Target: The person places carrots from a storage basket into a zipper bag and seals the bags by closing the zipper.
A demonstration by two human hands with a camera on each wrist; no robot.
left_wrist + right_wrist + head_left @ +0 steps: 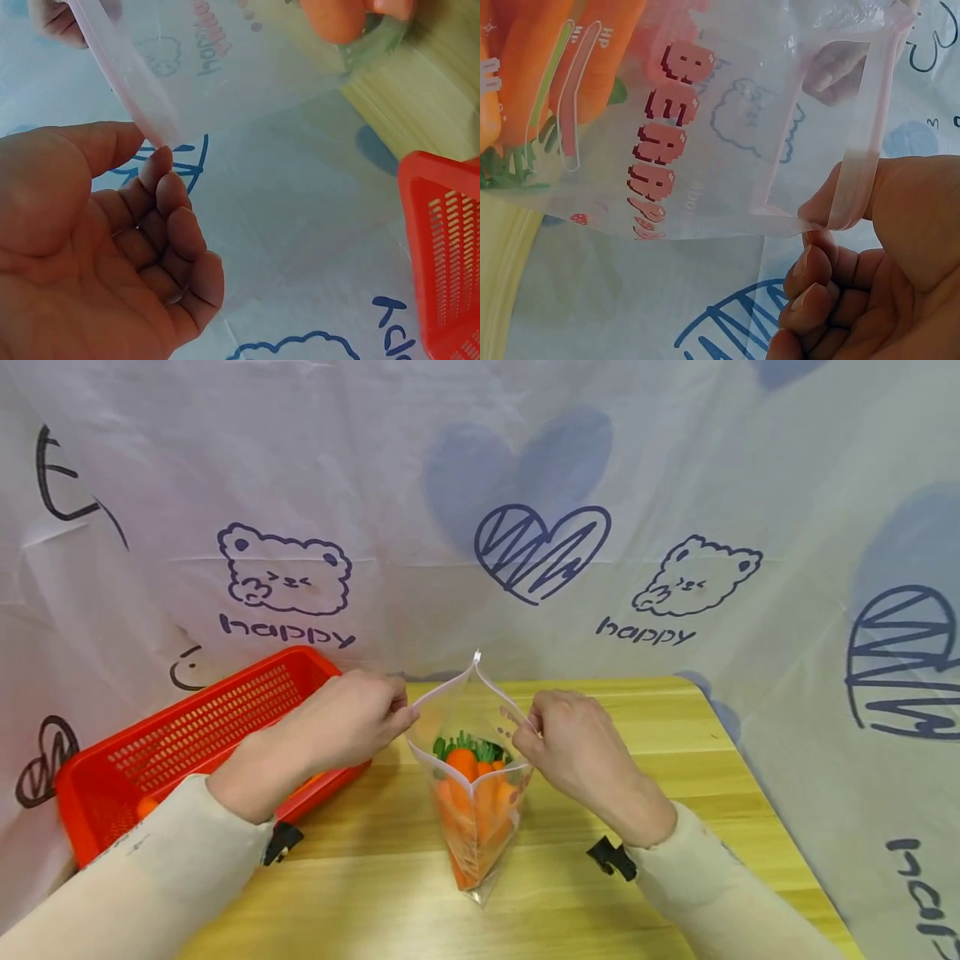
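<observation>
A clear zip bag (457,802) with a pink-edged mouth stands between both hands over the table, its mouth spread wide. Orange carrots (463,765) with green tops fill its lower part. On the left side of the mouth, the left hand (360,710) pinches the edge between thumb and forefinger. The right hand (577,743) pinches the opposite edge the same way. Red "BERRY"-like print (664,127) shows on the bag wall in the right wrist view. A white zip slider (477,657) sits at the far corner of the mouth.
A red plastic basket (198,727) stands at the left, partly behind the left forearm, with something orange (147,807) inside. The wooden table (645,910) lies beneath the bag. A printed cloth (420,510) hangs behind and around the table.
</observation>
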